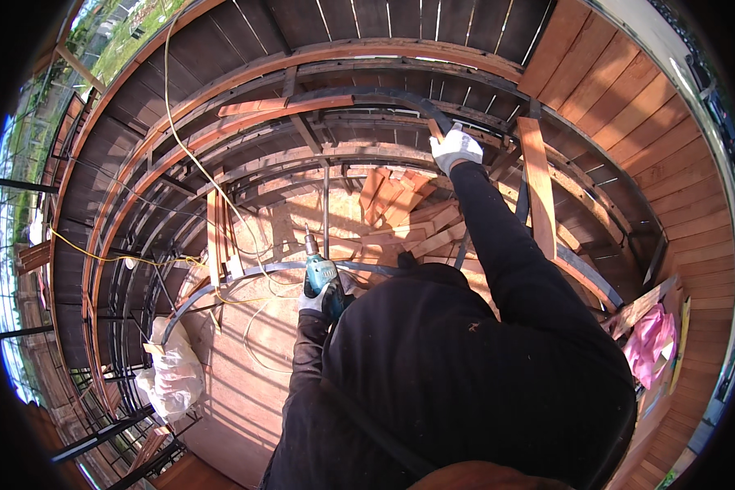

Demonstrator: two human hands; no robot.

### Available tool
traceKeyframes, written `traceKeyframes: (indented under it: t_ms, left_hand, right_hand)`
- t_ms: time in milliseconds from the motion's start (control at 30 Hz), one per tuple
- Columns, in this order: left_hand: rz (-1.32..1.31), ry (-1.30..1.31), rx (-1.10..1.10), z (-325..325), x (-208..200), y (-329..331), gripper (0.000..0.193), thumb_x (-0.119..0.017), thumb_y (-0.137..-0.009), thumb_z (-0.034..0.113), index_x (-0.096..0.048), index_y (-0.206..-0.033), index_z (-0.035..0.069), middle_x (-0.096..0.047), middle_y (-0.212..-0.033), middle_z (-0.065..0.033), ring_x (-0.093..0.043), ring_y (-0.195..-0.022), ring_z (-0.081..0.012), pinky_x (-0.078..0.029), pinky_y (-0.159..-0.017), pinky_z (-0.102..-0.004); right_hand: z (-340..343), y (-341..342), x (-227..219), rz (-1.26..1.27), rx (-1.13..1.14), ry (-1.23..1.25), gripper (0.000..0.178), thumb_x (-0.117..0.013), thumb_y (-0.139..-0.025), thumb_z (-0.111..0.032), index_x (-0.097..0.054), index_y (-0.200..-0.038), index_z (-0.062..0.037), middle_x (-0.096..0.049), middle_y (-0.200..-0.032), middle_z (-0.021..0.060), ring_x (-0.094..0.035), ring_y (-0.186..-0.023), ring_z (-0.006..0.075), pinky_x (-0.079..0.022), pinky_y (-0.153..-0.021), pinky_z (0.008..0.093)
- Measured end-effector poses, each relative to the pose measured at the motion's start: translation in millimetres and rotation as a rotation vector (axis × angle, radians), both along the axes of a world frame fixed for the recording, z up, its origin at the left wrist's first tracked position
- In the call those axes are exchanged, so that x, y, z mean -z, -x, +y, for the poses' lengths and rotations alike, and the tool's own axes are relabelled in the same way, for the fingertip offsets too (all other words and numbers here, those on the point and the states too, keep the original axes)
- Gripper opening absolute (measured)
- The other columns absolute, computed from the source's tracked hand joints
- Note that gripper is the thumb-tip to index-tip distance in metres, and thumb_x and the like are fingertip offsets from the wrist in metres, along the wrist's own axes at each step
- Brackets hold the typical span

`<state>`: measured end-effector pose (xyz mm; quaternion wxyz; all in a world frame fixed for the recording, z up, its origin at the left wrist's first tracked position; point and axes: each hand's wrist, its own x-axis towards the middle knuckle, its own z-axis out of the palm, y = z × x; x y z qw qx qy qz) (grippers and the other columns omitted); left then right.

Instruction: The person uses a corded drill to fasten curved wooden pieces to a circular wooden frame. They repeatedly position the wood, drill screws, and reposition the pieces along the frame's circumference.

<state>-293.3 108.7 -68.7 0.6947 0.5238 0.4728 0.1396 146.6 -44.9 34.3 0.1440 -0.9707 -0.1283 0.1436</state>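
Observation:
My left hand (312, 299), in a white glove, is wrapped round the grip of a teal power drill (321, 272). The drill's chuck and bit point away from me, above the floor. My right arm reaches far out, and its gloved hand (456, 149) is closed at a small wooden piece (435, 129); the fingers partly hide it. Right beside that hand runs a dark curved metal bar (400, 95). Along the curved frame to its left lie reddish wooden strips (302, 105).
Loose wooden boards (400, 200) are piled on the floor (245, 351) ahead. A plank (536, 184) leans across the frame at right. A pale cable (189, 151) and a yellow cord (106, 258) trail at left, near a white plastic bag (175, 376). Pink plastic (649, 343) lies right.

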Motion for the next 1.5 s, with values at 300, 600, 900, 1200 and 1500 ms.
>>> traceKeyframes:
  t_ms: [300,600,900,1200,1500]
  left_hand:
    - [-0.147,0.058,-0.026,7.8,19.2,2.7,0.052,-0.071,-0.081,-0.001,-0.055,-0.130,0.007,-0.067,-0.106,-0.0070,-0.065,-0.088,-0.0168,-0.054,-0.077,-0.0294]
    - [0.118,-0.076,0.000,26.4,38.9,9.1,0.056,-0.074,-0.080,0.003,-0.055,-0.132,0.006,-0.067,-0.105,-0.0068,-0.065,-0.087,-0.0157,-0.054,-0.076,-0.0294]
    - [0.113,-0.074,0.046,13.8,-10.8,-31.2,0.052,-0.073,-0.081,-0.002,-0.056,-0.129,0.004,-0.067,-0.107,-0.0070,-0.065,-0.091,-0.0170,-0.053,-0.083,-0.0304]
    - [0.069,-0.087,0.186,8.9,-19.2,-54.4,0.061,-0.075,-0.080,0.000,-0.050,-0.135,0.003,-0.064,-0.116,-0.0082,-0.063,-0.100,-0.0165,-0.051,-0.089,-0.0305]
    - [-0.094,-0.078,0.181,3.7,-16.1,-53.7,0.049,-0.075,-0.081,0.007,-0.054,-0.126,0.004,-0.066,-0.105,-0.0057,-0.063,-0.090,-0.0152,-0.052,-0.077,-0.0302]
  right_hand:
    - [-12.5,8.7,5.2,0.015,-0.057,0.014,0.091,-0.059,-0.085,-0.052,-0.024,-0.150,0.0003,-0.060,-0.126,0.0228,-0.058,-0.117,0.0329,-0.048,-0.096,0.0395]
    - [-12.1,4.4,2.4,0.029,0.011,-0.063,0.074,-0.064,-0.084,-0.046,-0.042,-0.135,0.0038,-0.065,-0.113,0.0246,-0.063,-0.107,0.0363,-0.049,-0.094,0.0418]
    - [-13.1,-0.7,5.3,0.088,0.012,-0.161,0.080,-0.069,-0.081,-0.041,-0.038,-0.136,0.0075,-0.066,-0.108,0.0256,-0.063,-0.107,0.0374,-0.049,-0.094,0.0408]
    - [-21.2,6.6,14.0,-0.199,-0.245,-0.269,0.053,-0.067,-0.080,-0.029,-0.057,-0.131,-0.0165,-0.045,-0.141,0.0208,-0.054,-0.120,0.0369,-0.044,-0.102,0.0417]
    - [-39.8,-7.8,17.3,-0.126,-0.286,-0.244,0.061,-0.065,-0.082,-0.033,-0.050,-0.139,-0.0172,-0.044,-0.143,0.0254,-0.053,-0.122,0.0386,-0.044,-0.103,0.0417]
